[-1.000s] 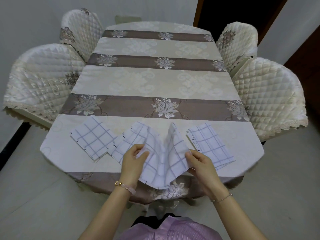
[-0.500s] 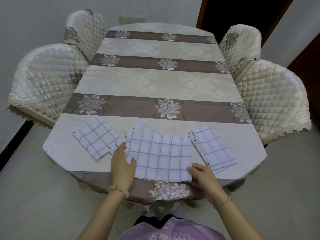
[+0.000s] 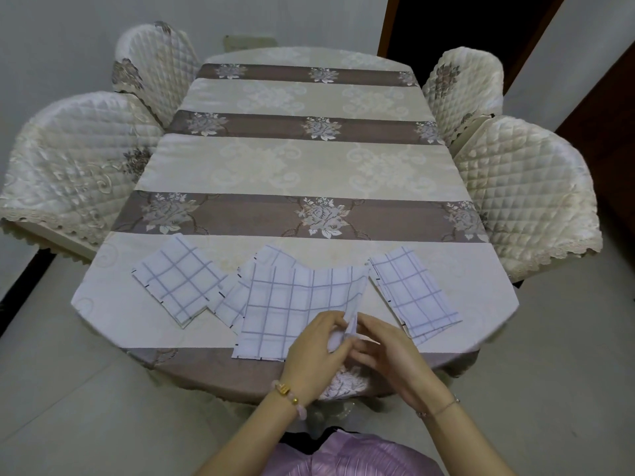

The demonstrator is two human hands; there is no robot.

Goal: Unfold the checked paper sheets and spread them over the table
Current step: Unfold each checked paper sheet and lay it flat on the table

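walls (image 3: 68, 29): pale grey | floor (image 3: 68, 389): pale grey | chairs (image 3: 75, 159): four, quilted cream covers | doorway (image 3: 464, 25): dark, far right

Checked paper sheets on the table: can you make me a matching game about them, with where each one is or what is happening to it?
Things:
1. left sheet
2. big middle sheet
3. right sheet
4. tucked sheet

Places or states:
A. partly hidden under another sheet
B. folded, furthest right
C. pinched at its near right corner by the left hand and the right hand
D. folded, furthest left

Pairs: 1-D, 2-C, 3-B, 4-A
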